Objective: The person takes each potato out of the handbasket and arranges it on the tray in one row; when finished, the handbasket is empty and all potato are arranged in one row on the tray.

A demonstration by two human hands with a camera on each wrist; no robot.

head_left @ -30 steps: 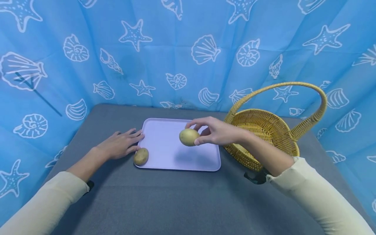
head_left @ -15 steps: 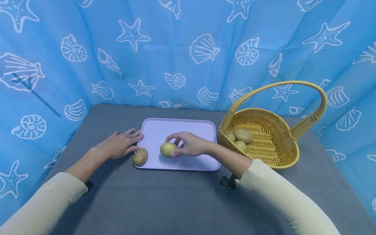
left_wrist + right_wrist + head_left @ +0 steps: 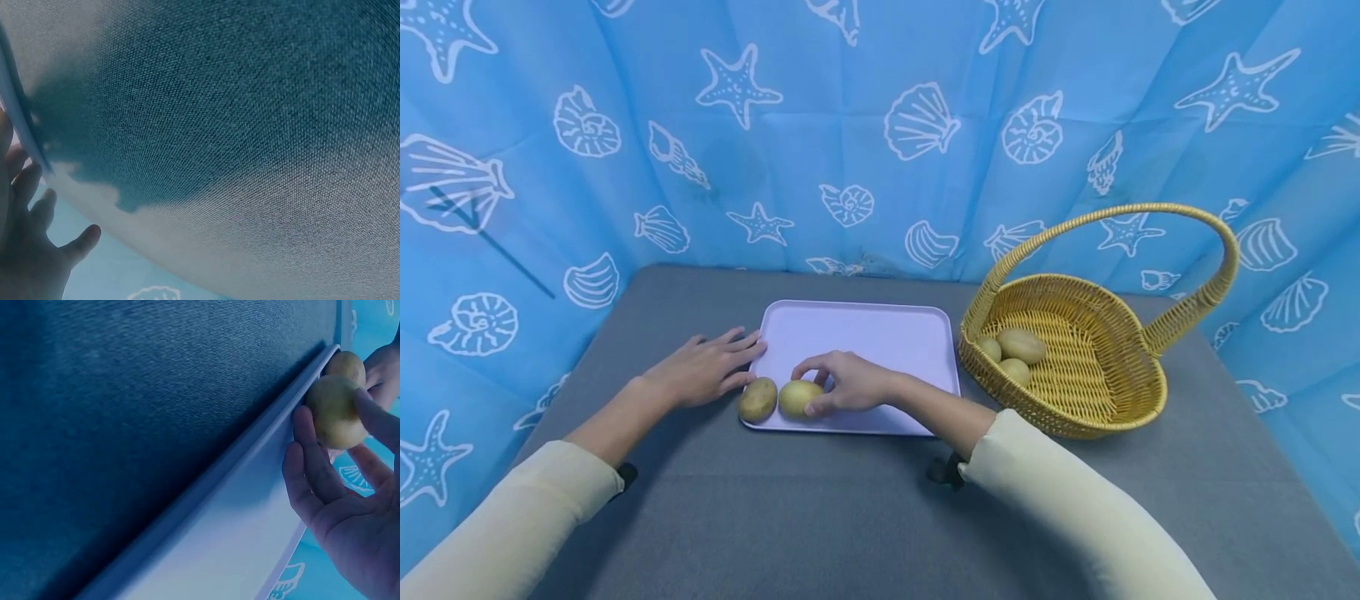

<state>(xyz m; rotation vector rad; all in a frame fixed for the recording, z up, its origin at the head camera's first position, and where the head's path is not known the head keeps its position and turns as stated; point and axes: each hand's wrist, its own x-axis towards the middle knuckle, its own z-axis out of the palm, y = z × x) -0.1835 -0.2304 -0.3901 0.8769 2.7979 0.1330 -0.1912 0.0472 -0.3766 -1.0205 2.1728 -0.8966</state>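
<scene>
- From the left edge of my head feed, a blue curtain (image 3: 850, 150) with white shells and starfish is hanging right across the back, behind a grey-covered table (image 3: 775, 517).
- I'm seeing the person's left hand (image 3: 711, 371) resting palm down, fingers released and spreading, tips lying at the left rim of a lilac tray (image 3: 865, 337).
- Next over, a brownish potato (image 3: 758, 400) is sitting in the tray's near left corner.
- Just to its right I'm getting a yellower potato (image 3: 796, 400), down by the near rim; can't tell if its underside is touching the tray.
- The right hand (image 3: 853, 382) is grasping that yellower one, thumb on the near side, fingers curling round the far side. My right wrist feed is showing the same grip.
- Off to the right, a wicker basket (image 3: 1078, 358) is standing beside the tray, handle up, with three potatoes (image 3: 1022, 346) lying along its left side.
</scene>
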